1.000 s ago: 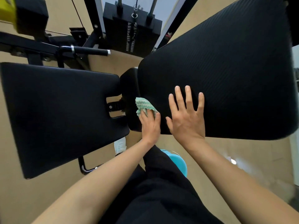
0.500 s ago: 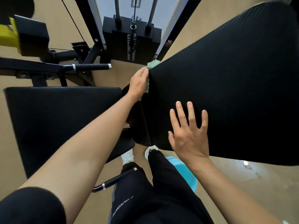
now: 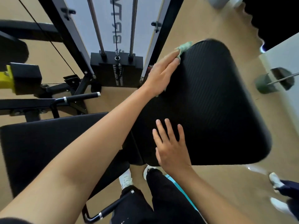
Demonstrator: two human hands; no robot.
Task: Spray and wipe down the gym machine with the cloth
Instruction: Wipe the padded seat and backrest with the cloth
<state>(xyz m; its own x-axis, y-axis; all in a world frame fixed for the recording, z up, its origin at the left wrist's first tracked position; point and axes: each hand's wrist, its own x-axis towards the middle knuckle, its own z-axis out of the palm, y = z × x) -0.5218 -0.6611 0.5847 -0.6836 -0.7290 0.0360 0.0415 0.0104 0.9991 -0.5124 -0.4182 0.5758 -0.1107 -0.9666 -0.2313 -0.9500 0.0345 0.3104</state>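
Observation:
A large black ribbed back pad (image 3: 215, 101) of the gym machine fills the right half of the view. My left hand (image 3: 161, 75) reaches far along its left edge with straight fingers, pressing a green patterned cloth (image 3: 184, 47) against the pad's far corner. Most of the cloth is hidden under the hand. My right hand (image 3: 171, 146) lies flat with spread fingers on the near part of the same pad. The black seat pad (image 3: 48, 147) is at the lower left, below my left forearm.
The weight stack (image 3: 116, 71) with its guide rods and cable stands at the back centre. A black handle bar (image 3: 80, 97) and a yellow part (image 3: 6, 78) are at left. A light blue object (image 3: 176, 183) shows by my legs. Another person's feet (image 3: 278, 191) stand at lower right.
My left hand has slid the cloth from the pad's near left corner up along its left edge to the far corner. My right hand has stayed flat on the near part of the pad.

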